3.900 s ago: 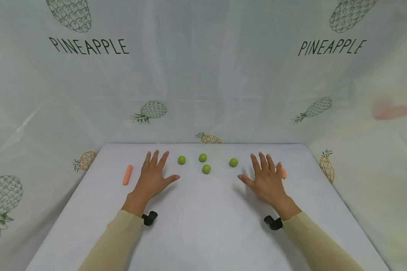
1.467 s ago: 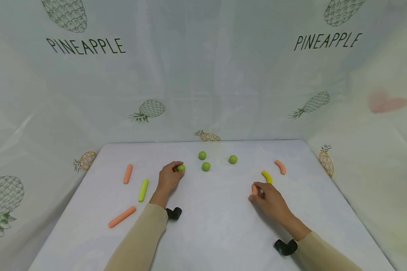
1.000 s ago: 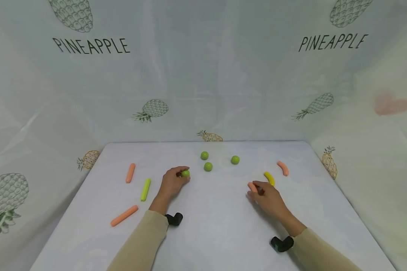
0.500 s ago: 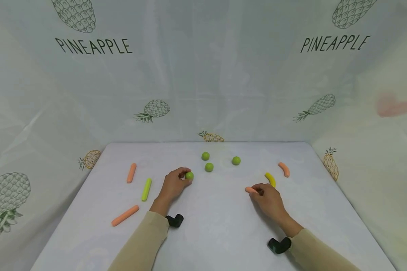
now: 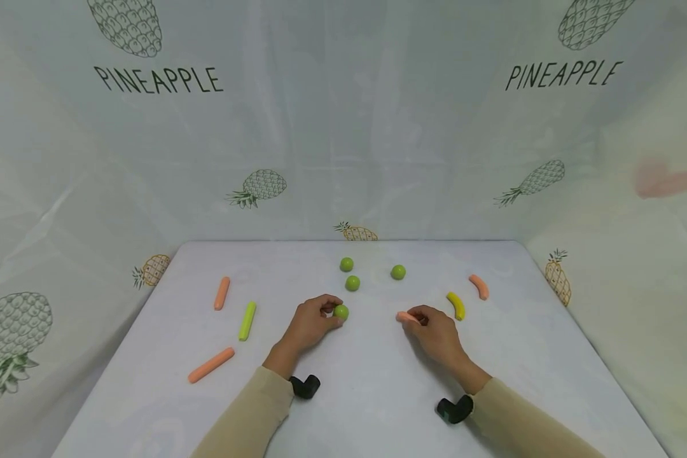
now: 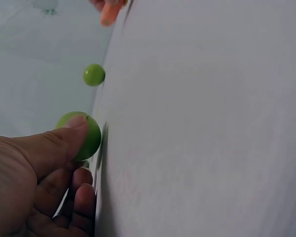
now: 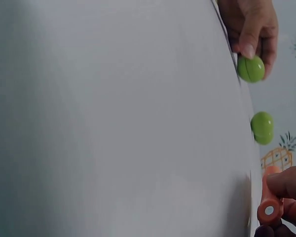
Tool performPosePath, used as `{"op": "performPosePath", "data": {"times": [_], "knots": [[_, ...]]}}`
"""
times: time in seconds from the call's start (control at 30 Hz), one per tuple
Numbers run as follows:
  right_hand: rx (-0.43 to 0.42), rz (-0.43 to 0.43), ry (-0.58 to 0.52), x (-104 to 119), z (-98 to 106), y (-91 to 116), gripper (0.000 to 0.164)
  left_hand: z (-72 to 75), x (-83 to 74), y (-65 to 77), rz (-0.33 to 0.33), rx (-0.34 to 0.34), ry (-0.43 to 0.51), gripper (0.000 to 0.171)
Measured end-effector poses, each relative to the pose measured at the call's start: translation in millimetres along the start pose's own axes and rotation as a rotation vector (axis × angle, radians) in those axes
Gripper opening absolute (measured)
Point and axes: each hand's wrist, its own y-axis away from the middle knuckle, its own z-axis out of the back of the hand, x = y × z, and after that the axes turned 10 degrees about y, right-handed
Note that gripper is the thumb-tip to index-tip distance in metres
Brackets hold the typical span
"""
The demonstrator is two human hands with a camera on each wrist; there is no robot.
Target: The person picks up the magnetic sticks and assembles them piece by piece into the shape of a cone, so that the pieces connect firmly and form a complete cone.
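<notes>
My left hand (image 5: 311, 327) pinches a green ball (image 5: 341, 312) between thumb and fingers, just over the white table. The left wrist view shows the thumb lying across that ball (image 6: 91, 141). Opposite it, my right hand (image 5: 439, 336) pinches a short orange stick (image 5: 406, 317) whose left end points toward the ball. A round white spot marks one end of the orange stick (image 7: 269, 210) in the right wrist view; the fingers hide part of it. A small gap separates the ball from the stick.
Green balls (image 5: 352, 283) lie behind the hands, with another green ball (image 5: 398, 272) to their right. At right are a curved yellow piece (image 5: 456, 306) and a curved orange piece (image 5: 479, 287). Orange sticks (image 5: 211, 365) and a yellow-green stick (image 5: 247, 321) lie at left.
From spread and empty, my hands have taken hold of the green ball and the orange stick. Lately the left moved right and the right moved left, bringing the two closer; the stick has turned sideways.
</notes>
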Motion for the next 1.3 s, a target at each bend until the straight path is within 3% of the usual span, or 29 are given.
{"op": "performPosePath", "data": {"times": [0.23,0.53,0.73,0.97,1.3], "knots": [[0.024,0.022,-0.029,27,-19,-4,0.029,-15.9,-7.0,4.1,-0.023,0.069,0.004,0.034],[0.019,0.083,-0.058,49,-33,-1,0.024,-24.4,-11.4,5.0,-0.053,0.078,-0.005,0.033],[0.012,0.109,-0.060,53,-35,0,0.018,-26.7,-10.7,5.2,-0.057,0.085,-0.010,0.034],[0.027,0.099,-0.044,52,-36,1,0.022,-27.3,-7.2,2.6,-0.087,0.080,-0.011,0.035],[0.138,0.064,-0.114,57,-34,15,0.028,-25.1,-8.5,2.9,-0.125,0.099,-0.038,0.038]]}}
